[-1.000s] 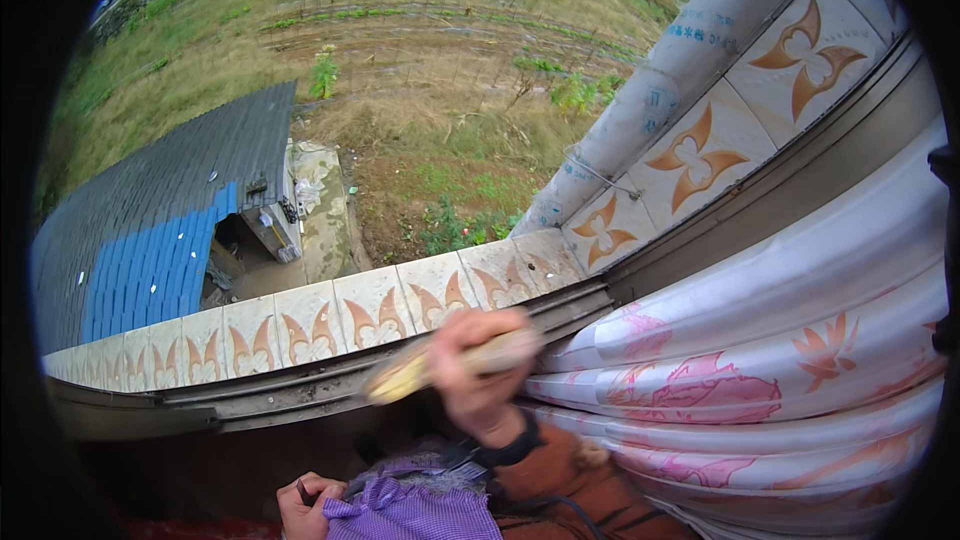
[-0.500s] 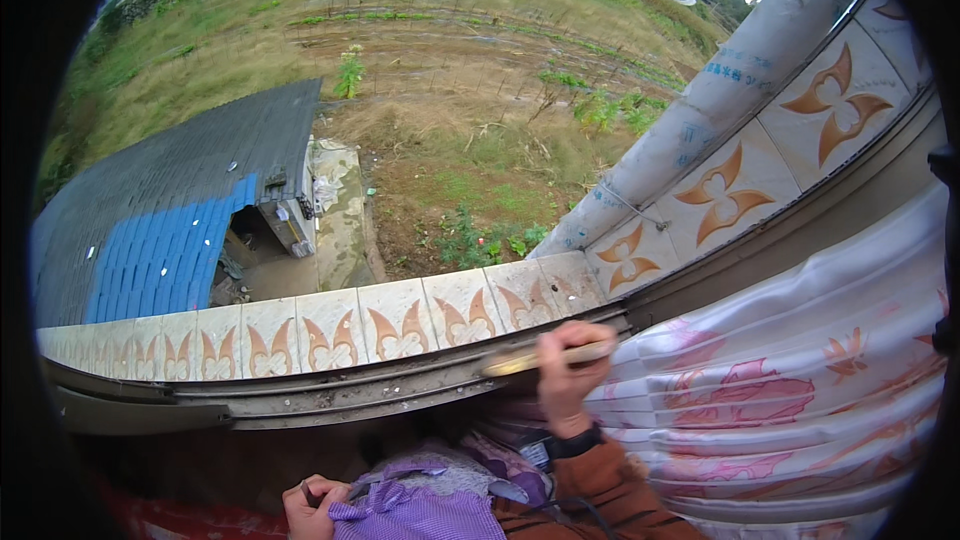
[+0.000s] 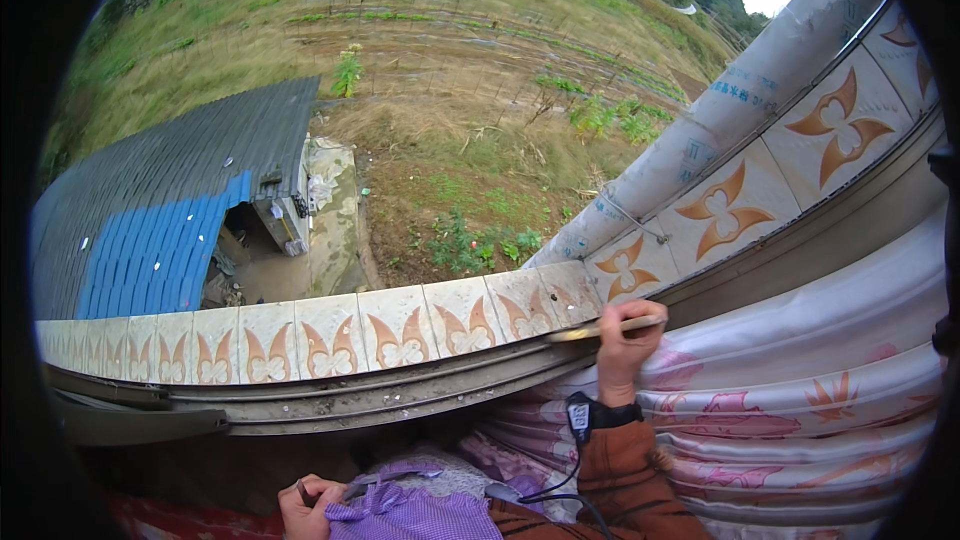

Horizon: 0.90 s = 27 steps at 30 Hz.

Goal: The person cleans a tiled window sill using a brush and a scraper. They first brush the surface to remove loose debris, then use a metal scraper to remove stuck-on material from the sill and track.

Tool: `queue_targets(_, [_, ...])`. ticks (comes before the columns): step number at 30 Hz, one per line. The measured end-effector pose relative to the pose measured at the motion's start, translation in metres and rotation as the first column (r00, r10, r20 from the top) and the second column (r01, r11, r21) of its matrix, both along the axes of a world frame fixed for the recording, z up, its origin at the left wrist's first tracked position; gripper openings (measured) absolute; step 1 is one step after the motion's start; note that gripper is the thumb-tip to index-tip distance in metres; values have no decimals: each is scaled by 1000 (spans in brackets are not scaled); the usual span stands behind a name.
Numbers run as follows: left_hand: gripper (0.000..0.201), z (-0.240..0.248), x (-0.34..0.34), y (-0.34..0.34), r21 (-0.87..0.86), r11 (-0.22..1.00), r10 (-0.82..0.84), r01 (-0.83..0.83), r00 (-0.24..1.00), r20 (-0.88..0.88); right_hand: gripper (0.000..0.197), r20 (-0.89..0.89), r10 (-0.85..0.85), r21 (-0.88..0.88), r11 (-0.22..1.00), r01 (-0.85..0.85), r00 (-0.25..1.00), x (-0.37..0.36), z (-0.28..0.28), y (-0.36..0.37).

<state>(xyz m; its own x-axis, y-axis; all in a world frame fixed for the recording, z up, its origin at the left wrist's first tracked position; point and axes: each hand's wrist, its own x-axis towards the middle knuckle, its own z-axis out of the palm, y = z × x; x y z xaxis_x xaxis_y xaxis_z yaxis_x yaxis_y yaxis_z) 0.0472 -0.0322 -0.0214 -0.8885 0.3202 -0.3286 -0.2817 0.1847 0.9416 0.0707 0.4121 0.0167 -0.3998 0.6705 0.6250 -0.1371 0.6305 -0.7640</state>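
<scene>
My right hand (image 3: 622, 345) grips a small flat brush (image 3: 578, 334) with a pale handle. The brush lies nearly level, its tip pointing left over the window track (image 3: 400, 398), close to the corner where the tiled sill (image 3: 400, 330) meets the jamb. Whether the bristles touch the track I cannot tell. Low in the picture, my left hand (image 3: 308, 506) is closed beside purple checked cloth (image 3: 415, 510) at my body. A small dark bit shows at its fingers, but what it holds is not clear.
A white curtain with pink flowers (image 3: 760, 415) hangs at the right, close to my right forearm. A grey pipe (image 3: 700, 135) rises outside along the tiled jamb (image 3: 720, 210). Bits of debris lie in the track. Beyond and below are a shed roof (image 3: 180, 200) and a grassy field.
My right hand has moved right and slightly away from me with the brush, from the track toward the sill corner. My left hand stays where it was.
</scene>
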Motion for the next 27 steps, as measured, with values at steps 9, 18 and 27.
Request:
queue_targets(9, [10,2,-12,2,-5,998,-62,62,997,-39,34,-71,247,231,946,-225,966,-58,53,40])
queue_targets(18, [10,-5,-17,-8,-7,1000,12,-12,998,-61,15,363,411,-349,892,-287,836,-77,-7,77])
queue_targets(27, [10,-3,-22,-7,8,1000,0,0,997,-77,20,548,333,-288,936,-201,767,-57,1,61])
